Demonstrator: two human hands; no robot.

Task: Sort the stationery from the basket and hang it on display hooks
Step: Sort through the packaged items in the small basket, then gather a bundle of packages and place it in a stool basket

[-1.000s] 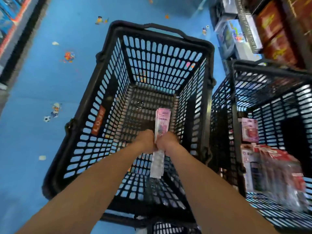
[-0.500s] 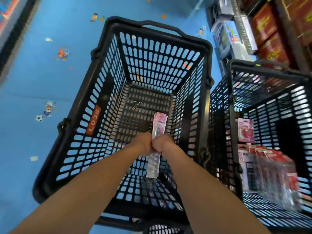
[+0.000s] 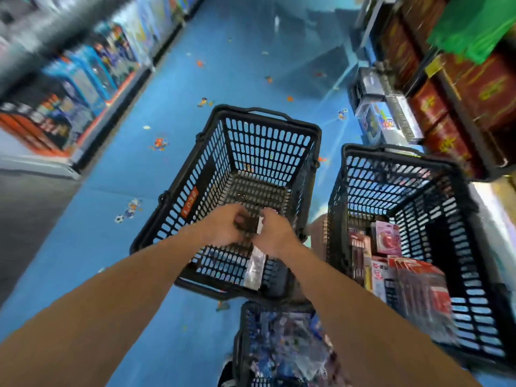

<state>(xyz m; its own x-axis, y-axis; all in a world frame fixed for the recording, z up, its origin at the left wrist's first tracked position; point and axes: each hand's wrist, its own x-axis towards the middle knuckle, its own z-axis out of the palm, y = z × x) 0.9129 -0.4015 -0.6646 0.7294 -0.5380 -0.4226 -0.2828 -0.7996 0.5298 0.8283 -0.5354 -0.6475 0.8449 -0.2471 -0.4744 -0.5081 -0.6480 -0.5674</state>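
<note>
A blue floor [image 3: 111,191] runs between blurred stocked shelves [image 3: 83,65]. The nearest black slotted plastic basket [image 3: 245,331] is cut off. Above the central black slotted basket [image 3: 268,141], a long clear plastic packet [image 3: 255,268] is pinched by the right hand [image 3: 275,236] fingers. The left hand [image 3: 226,230] fingers are curled beside its top; contact cannot be determined.

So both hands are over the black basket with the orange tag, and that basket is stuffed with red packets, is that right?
Not quite. The head view shows the left hand and right hand over the black basket with the orange tag, but its mesh floor is nearly bare. The red packets are in the black basket on the right.
</note>
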